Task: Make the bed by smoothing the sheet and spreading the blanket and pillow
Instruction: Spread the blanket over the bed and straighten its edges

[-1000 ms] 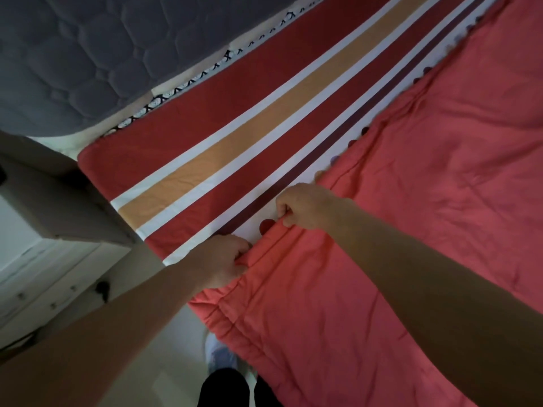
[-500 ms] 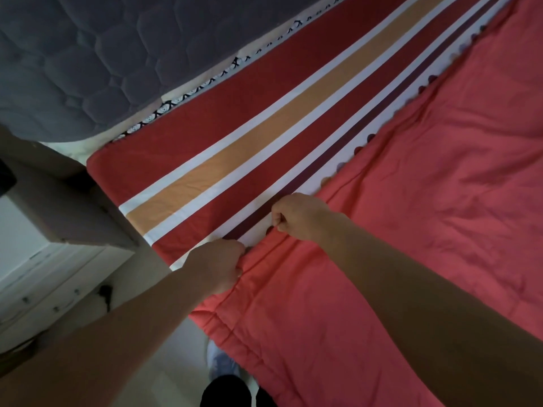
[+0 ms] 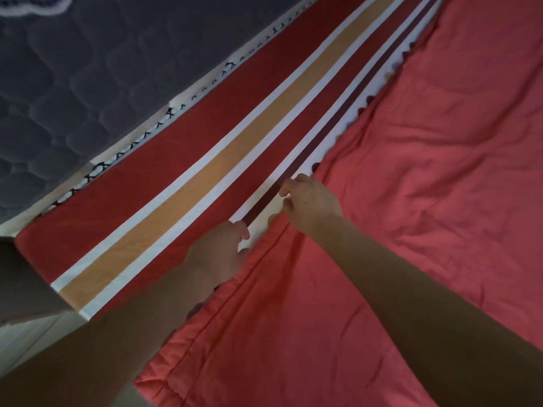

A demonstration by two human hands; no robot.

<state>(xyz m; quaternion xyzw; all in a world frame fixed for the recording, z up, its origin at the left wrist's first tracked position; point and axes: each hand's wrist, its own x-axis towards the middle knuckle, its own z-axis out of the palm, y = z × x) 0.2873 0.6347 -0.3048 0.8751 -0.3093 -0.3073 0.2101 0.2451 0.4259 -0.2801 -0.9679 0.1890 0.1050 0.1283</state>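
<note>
Dim bedroom, seen from above: a striped sheet (image 3: 223, 183) in red, white and tan stretches away beyond both hands, with grey quilted padding (image 3: 73, 83) farther off to their left. A coral-red blanket (image 3: 396, 201), creased, lies beneath the forearms and spreads to the right of the hands. The left hand (image 3: 217, 254) and right hand (image 3: 311, 204), close together, each curl their fingers round the blanket's top hem. This looks like the blanket-spreading step. Next, the hem likely needs drawing straight and the wrinkles flattening. No pillow is visible.
</note>
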